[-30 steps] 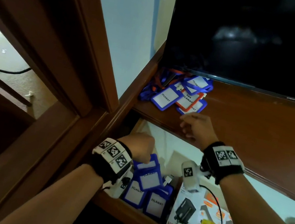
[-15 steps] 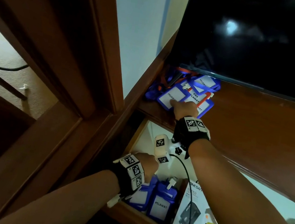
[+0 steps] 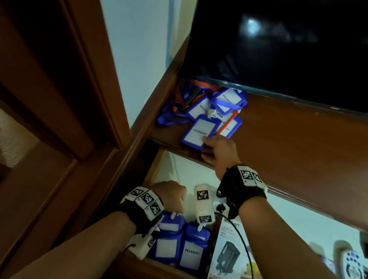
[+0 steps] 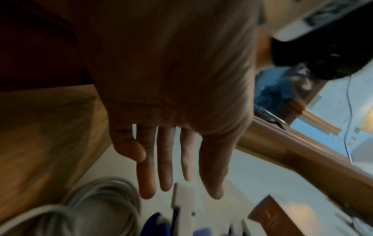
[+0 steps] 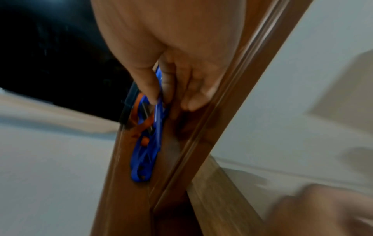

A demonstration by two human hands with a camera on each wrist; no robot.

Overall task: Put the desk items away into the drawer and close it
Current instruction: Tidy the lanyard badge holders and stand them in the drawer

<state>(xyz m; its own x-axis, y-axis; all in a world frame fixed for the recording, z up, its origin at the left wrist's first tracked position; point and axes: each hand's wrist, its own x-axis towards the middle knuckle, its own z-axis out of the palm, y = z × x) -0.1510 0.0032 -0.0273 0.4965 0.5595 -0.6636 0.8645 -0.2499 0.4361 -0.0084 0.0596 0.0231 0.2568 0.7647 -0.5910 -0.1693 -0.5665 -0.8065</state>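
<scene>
- right hand [image 3: 219,150] is at the desk's front edge now, thumb and fingers pinching the lower corner of the blue badge holder [image 3: 200,130] reading PELAWAT; half a second back it was just pressing on the pile, and a second back it hadn't reached it at all
- that holder now sits nearer the desk [image 3: 309,155] edge, pulled out from the rest of the badge pile [image 3: 223,104] (blue ones, one orange, lanyards tangled behind), under the dark screen [image 3: 304,42]
- left hand [image 3: 169,194] is down in the open drawer [image 3: 179,277] like before, just above the two blue holders [image 3: 181,243] already in there; wrist view shows its fingers [image 4: 164,166] straight and loose, holding nothing
- drawer also has a charger box [image 3: 229,254], a remote [image 3: 353,272] at the right, and a grey coiled cable [image 4: 96,206]
</scene>
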